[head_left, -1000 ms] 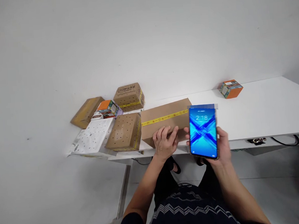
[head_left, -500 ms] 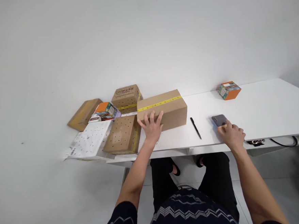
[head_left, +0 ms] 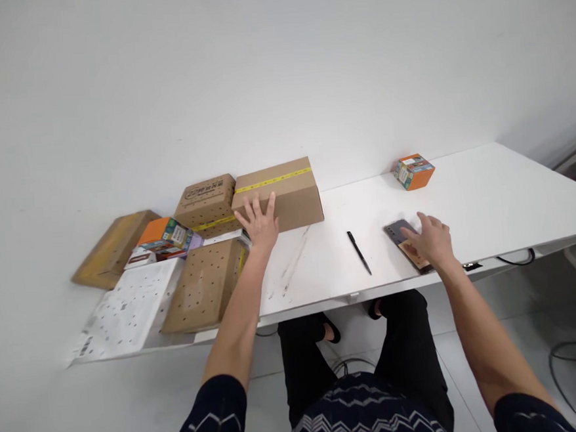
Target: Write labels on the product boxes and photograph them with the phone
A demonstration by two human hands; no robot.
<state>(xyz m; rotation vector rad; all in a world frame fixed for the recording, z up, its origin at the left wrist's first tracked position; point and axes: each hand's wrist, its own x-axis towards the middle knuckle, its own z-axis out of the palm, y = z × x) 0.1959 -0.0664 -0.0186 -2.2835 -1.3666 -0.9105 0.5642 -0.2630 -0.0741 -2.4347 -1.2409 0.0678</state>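
View from the head camera over a white worktop [head_left: 489, 202]. The left hand [head_left: 260, 223], fingers spread wide and flat, presses against the near face of a long cardboard box [head_left: 279, 193] banded with yellow tape; the box stands toward the back of the worktop, touching a perforated printed carton [head_left: 207, 203] on its left. The right hand [head_left: 430, 240], palm down with fingers loosely extended, rests on a dark phone [head_left: 398, 232] lying flat near the front edge; it grips nothing. A black pen [head_left: 358, 252] lies between the hands. A small orange box [head_left: 414, 171] sits well apart at the rear right. Further cartons and a white mailer [head_left: 127, 313] crowd the left end.
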